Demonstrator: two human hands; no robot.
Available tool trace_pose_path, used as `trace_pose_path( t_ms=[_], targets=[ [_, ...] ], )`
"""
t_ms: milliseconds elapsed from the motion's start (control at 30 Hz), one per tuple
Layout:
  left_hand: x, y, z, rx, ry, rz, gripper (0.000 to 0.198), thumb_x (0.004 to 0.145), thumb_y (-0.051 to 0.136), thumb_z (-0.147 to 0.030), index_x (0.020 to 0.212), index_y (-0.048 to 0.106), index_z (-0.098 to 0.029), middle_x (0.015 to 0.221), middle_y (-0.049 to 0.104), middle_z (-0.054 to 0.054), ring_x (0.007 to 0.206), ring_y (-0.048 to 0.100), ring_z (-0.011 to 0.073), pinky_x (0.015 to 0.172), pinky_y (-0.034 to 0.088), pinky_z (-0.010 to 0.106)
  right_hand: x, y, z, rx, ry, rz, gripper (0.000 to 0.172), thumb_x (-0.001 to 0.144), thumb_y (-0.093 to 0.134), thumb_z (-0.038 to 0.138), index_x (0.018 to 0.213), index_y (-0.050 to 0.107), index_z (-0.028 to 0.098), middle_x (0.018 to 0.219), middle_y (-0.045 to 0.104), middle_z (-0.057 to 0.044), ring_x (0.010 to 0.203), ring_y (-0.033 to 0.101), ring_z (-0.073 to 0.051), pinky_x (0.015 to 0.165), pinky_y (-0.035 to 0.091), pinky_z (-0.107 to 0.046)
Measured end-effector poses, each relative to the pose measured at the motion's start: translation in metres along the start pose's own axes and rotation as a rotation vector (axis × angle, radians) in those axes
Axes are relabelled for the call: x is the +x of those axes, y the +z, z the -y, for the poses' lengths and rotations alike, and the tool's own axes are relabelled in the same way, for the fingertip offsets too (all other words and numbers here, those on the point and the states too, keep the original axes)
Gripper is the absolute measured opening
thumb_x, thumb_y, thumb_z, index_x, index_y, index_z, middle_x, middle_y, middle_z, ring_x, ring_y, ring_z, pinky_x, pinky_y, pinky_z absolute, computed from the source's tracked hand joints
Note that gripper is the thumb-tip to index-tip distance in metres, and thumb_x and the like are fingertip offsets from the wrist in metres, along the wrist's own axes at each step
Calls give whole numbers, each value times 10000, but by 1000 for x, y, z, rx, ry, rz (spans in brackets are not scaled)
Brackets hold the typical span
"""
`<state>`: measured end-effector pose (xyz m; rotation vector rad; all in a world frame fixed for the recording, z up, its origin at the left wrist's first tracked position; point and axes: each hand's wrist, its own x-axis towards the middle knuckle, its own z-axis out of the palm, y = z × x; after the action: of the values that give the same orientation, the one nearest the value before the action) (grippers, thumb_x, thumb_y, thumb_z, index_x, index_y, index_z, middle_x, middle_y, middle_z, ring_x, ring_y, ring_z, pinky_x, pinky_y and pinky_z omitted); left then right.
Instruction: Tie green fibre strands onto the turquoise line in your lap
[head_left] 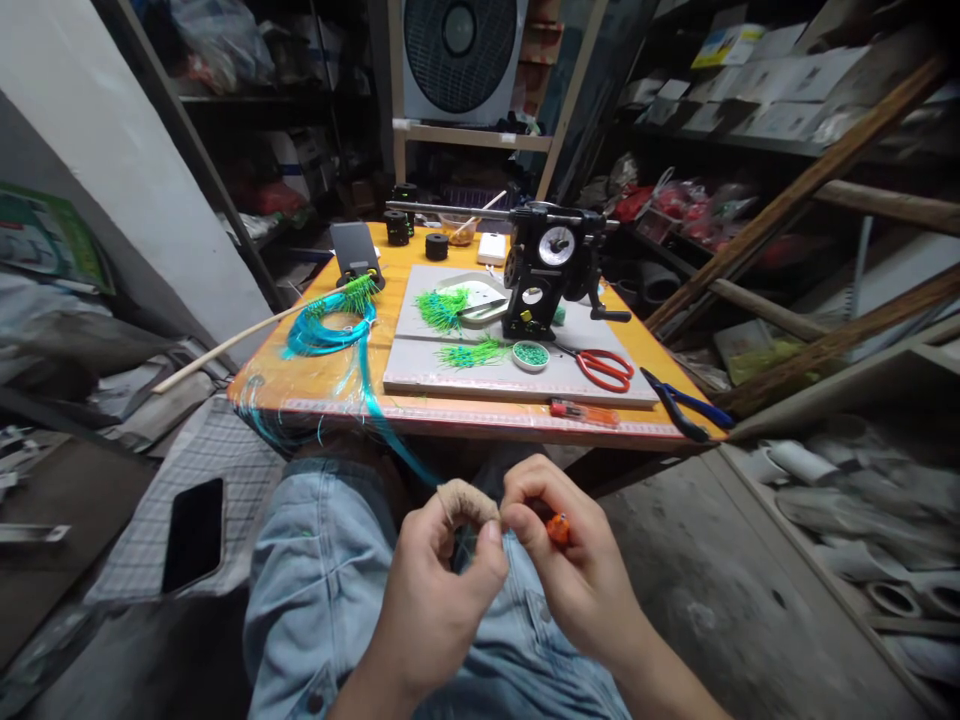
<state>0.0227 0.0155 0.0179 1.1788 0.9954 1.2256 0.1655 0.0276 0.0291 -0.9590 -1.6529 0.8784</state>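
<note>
My left hand [448, 560] is closed in a pinch over my lap, its index finger wrapped in beige tape; a thin blue strand seems to run to it. Fingertips nearly touching it, my right hand [559, 540] is also pinched, with a small orange object [558, 529] held against its palm. What lies between the fingertips is too small to make out. From a coil of blue strands [330, 325] on the orange table [300, 375], a blue bundle hangs over the front edge toward my left hand. Green-blue bristly pieces [441, 309] lie on a grey board [420, 370].
A black hand-cranked device [555, 265] stands on the board near a dish of green beads [530, 355] and red-handled scissors [604, 370]. Blue-handled pliers [686, 405] lie at the right corner. A phone [194, 533] rests on checked cloth at left. A wooden ladder [810, 190] leans at right.
</note>
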Motion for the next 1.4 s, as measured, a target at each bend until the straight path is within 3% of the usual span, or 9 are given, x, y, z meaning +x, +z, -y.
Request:
trace_pose_path(
  t_ms=[300,433,567,733,867,967,1200,1300,1400],
  targets=[
    [1,-5,3,-155,-143,110,201,924,621,-319,804,635,-158,624,646,-6,623,569,119,649,448,229,4,-13,-5,63,118,-35,222,969,580,335,791,586,204,796,549,-9,716,522,-155,630,408,-264],
    [4,-7,4,-196,-143,62,210,915,641,-322,784,641,-157,581,641,-22,567,559,98,616,431,209,4,-35,-14,-59,142,-156,188,964,576,393,1018,663,235,917,633,-28,755,570,-166,642,432,-265],
    [5,-9,8,-239,-137,58,225,900,662,-338,772,649,-154,569,635,-25,550,546,90,611,424,203,11,-78,-29,-444,131,-278,259,977,518,431,1072,657,235,964,679,-48,783,628,-193,671,478,-291],
    [6,-9,9,-229,-149,39,238,886,674,-356,768,665,-151,562,631,-15,554,525,104,592,409,212,31,-154,-56,-1019,118,-422,446,984,357,447,1058,702,173,1089,676,-152,1014,637,-304,889,484,-419],
    [7,-6,8,-212,-145,-34,233,857,698,-354,743,673,-152,545,611,-18,562,510,109,590,402,209,42,-208,-82,-1215,280,-356,572,817,573,588,1066,718,95,1119,661,-250,1053,583,-433,881,455,-533],
    [8,-4,7,-200,-146,-64,230,841,707,-359,745,681,-152,540,606,-15,562,510,116,591,405,217,43,-228,-98,-1259,332,-252,603,760,610,646,1009,730,110,1092,679,-231,1035,579,-415,884,462,-510],
    [8,-5,5,-220,-146,-53,267,835,715,-409,774,682,-151,544,608,-12,577,513,119,605,408,220,31,-210,-97,-1223,234,-323,422,847,441,358,1049,678,73,1019,654,-238,981,598,-390,879,456,-520],
    [8,-5,6,-207,-146,-33,269,839,716,-408,781,680,-148,545,608,-12,578,507,117,610,405,218,16,-175,-68,-1144,145,-387,408,906,367,354,1079,625,88,1027,647,-229,958,615,-371,828,476,-495],
    [7,-4,7,-181,-137,-15,264,856,699,-406,787,677,-152,546,608,-12,580,506,123,612,405,225,-4,-127,-32,-970,41,-197,281,933,424,383,1042,612,204,927,671,-93,830,643,-251,716,519,-348]
  ],
)
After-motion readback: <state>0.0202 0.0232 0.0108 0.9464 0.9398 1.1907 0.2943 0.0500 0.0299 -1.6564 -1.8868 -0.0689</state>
